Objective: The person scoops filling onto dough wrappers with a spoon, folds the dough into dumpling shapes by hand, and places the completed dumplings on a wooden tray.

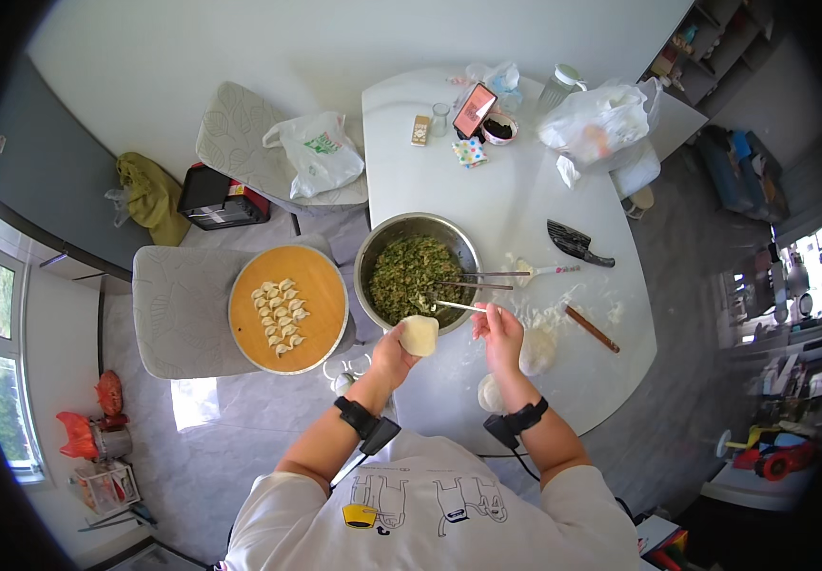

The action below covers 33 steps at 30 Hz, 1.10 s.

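My left hand (391,357) holds a flat, pale dough wrapper (419,336) at the near rim of a stainless steel bowl (469,246). Chopped green filling (407,271) covers the bottom of that bowl. Over the bowl's near right side, my right hand (500,334) grips the handle of a slim spoon (459,305), whose tip is down in the filling. Two dark chopsticks (491,274) lean across the bowl's right rim. Beyond my left hand, a round wooden board (325,285) rests on a chair, bearing several folded dumplings (281,314) in rows.
Right of my right hand lie a dough mass (538,351), a smaller dough piece (489,392), and a brown rolling pin (591,329) amid flour. A black cleaver (575,244) and a floury spatula (546,270) sit farther back. Plastic bags (596,121) and a propped phone (475,110) stand behind.
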{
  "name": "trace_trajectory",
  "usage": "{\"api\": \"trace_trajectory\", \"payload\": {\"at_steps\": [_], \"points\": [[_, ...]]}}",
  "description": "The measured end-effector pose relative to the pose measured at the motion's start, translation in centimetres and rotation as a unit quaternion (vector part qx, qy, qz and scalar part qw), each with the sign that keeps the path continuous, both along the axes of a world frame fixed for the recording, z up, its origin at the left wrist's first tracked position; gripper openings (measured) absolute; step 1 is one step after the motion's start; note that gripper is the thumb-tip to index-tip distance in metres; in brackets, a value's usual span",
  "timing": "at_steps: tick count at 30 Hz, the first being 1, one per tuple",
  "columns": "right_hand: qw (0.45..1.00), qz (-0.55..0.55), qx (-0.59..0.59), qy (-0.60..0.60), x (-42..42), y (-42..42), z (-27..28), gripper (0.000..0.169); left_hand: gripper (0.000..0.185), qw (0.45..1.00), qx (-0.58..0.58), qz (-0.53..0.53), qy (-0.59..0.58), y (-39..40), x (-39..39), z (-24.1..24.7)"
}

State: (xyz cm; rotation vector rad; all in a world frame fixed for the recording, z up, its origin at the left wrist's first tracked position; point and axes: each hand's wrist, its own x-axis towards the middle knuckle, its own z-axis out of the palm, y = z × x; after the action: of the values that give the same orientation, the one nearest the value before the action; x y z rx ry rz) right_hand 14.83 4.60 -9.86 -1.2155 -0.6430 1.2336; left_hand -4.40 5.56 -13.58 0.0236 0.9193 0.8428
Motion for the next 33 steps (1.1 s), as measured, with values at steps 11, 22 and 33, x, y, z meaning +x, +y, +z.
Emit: {"api": "trace_trajectory", "payload": {"at_steps": [11, 22, 33], "points": [[0.702, 0.201, 0.368, -0.576, -0.1, -4.3, -1.0, 0.036, 0.044, 0.991, 0.022, 0.083, -0.105, 4.0, 1.5, 1.3], [0.804, 0.108, 0.325, -0.485, -0.3, -4.9, 2.0, 0.041, 0.050, 0.997, 0.065, 0.020, -0.036, 3.5, -0.3, 1.2], [0.828, 0.114, 0.328, -0.440, -1.2, -4.5, 1.5, 0.030, 0.052, 0.994, 0.070, 0.030, -0.077, 2.9, -1.1, 0.9]]}}
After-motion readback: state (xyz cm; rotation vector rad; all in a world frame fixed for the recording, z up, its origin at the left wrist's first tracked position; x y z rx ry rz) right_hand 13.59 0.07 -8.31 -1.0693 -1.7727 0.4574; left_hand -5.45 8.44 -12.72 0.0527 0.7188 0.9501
